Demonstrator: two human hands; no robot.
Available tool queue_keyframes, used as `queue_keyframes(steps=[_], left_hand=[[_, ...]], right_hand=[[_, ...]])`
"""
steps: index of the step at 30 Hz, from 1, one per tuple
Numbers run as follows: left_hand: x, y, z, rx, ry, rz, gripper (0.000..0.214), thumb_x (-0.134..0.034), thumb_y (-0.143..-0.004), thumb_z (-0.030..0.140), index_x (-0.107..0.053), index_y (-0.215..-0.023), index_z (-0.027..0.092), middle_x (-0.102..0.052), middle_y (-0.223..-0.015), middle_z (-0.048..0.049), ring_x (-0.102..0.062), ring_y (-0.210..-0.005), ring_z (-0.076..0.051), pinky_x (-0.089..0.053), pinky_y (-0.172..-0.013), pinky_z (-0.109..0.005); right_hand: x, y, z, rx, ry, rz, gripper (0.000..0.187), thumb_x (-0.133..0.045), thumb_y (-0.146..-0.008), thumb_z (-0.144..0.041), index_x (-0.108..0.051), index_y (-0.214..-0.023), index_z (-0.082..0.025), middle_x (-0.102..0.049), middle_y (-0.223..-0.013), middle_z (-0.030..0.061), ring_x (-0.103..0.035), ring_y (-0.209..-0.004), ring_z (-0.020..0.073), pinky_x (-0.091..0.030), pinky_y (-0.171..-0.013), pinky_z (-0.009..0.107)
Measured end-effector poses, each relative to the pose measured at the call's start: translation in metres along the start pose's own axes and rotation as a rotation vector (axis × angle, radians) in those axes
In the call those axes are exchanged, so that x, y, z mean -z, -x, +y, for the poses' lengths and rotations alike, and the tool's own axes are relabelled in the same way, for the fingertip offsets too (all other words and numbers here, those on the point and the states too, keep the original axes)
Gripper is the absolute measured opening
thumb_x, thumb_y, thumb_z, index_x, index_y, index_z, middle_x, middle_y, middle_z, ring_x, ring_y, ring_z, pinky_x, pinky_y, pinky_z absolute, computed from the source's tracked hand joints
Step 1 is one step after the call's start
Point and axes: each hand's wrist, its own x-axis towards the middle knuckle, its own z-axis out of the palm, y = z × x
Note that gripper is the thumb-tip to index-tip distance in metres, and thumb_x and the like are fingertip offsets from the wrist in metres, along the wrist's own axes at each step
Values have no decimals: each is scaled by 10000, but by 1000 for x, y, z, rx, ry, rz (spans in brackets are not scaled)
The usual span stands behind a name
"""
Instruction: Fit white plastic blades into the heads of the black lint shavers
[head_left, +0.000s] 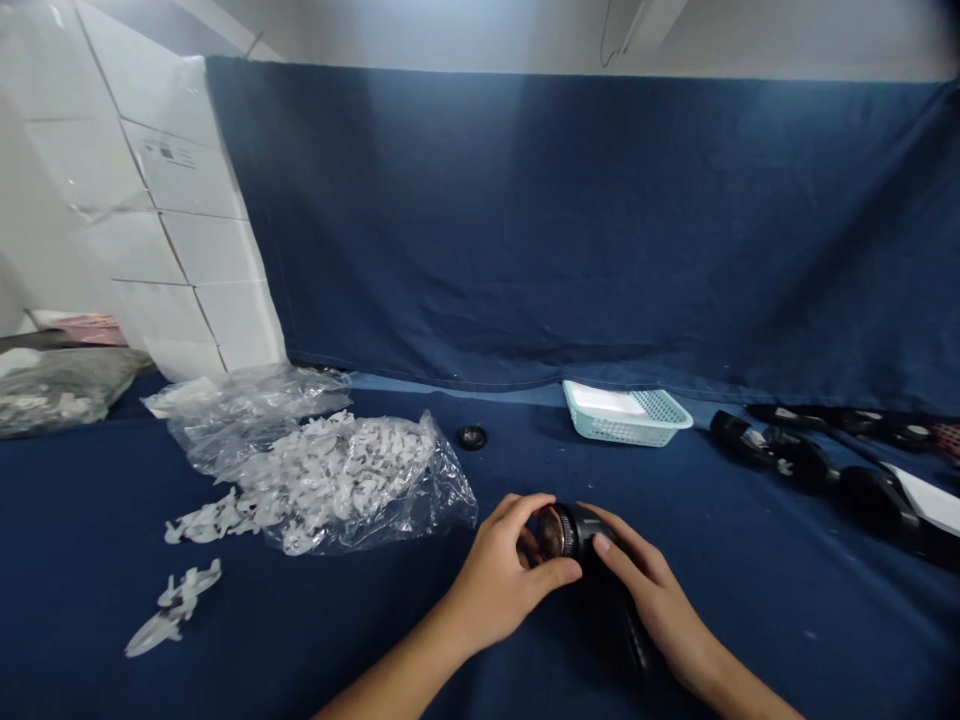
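Observation:
A black handheld device [592,580] with a round metallic head [553,531] lies on the blue cloth near the front. My left hand [502,580] curls round the head, fingers over its top and thumb under it. My right hand [649,595] is wrapped over the black body just behind the head. A small black ring-shaped part [472,437] lies alone on the cloth beyond my hands.
A clear plastic bag of small white plastic parts [337,480] lies left, with loose white parts [176,600] spilled nearby. A pale green basket [626,412] stands at the back. More black devices [810,465] lie right. White boxes [150,200] stack up back left.

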Motion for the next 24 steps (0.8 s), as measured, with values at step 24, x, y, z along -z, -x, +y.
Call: queue_keyframes(steps=[24], left_hand=[[5, -17, -20, 275, 310, -65, 379, -724, -714, 240, -618, -1071, 167, -676, -1013, -68, -608, -991, -224, -438, -910, -357]], right_hand=[[-48, 44, 12, 839, 977, -230, 621, -746, -761, -410, -614, -1270, -79, -306, -1449, 161, -448, -1301, 379, -215, -1180, 458]])
